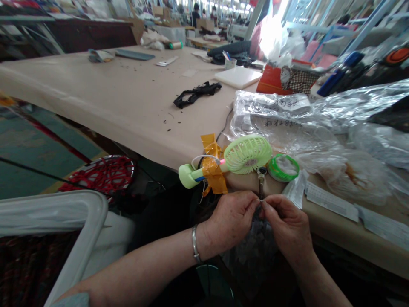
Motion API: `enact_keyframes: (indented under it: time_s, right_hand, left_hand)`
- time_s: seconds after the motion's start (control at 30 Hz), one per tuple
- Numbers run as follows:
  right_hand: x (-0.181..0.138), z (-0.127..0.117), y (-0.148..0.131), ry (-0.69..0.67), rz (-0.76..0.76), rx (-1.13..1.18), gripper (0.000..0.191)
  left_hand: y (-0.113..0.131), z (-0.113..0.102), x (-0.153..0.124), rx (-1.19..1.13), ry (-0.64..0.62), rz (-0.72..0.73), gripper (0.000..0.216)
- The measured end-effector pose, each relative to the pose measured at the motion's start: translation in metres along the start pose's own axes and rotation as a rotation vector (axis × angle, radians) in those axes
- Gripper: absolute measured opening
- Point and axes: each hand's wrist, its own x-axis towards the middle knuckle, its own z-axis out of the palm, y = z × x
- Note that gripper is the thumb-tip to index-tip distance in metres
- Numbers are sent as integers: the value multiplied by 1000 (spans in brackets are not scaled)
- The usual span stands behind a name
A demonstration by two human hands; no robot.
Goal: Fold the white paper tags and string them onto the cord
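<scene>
My left hand (234,219), with a silver bangle on its wrist, is closed in a pinch at the table's front edge. Close against it, my right hand (287,221) pinches too, and the fingertips of both nearly meet. A tiny pale bit shows between them; its kind cannot be made out. Just above the fingertips, a small metal rod with a dark knob (261,179) stands at the edge. A green handheld fan (247,154) is fixed to the edge with orange tape (214,170). To its right sits a round green tub (283,167) with whitish contents.
Clear plastic bags (284,115) cover the table's right side, near printed paper strips (332,200). A black fabric scrap (196,94) lies mid-table. At lower left stands a white bin (96,213), with a basket of red strips (102,172) behind it.
</scene>
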Motion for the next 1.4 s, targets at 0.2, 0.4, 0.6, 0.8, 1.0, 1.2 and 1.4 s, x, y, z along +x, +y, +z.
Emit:
enact_keyframes:
  time_s: [0.2, 0.4, 0.6, 0.8, 1.0, 1.2, 1.4]
  right_hand:
    - [-3, 0, 2, 0, -21, 13, 11]
    - [-23, -11, -1, -87, -152, -116, 8]
    - [-30, -49, 4, 69, -459, -462, 13]
    - [-12, -72, 31, 191, -532, -909, 35]
    - [-11, -70, 46, 233, -601, -867, 27]
    - [-25, -78, 30, 215, -636, -668, 22]
    - [-64, -56, 7, 15, -733, -535, 22]
  left_hand:
    - [1, -1, 1, 3, 0, -7, 26]
    - [0, 1, -15, -40, -52, -22, 24]
    - [-18, 8, -30, 20, -132, -116, 28]
    - [-32, 14, -34, 94, -166, -190, 36]
    - [-22, 19, -38, -59, -229, -243, 23]
    - [9, 29, -22, -642, -301, -530, 14]
    - [30, 49, -10, -1300, -279, -786, 33]
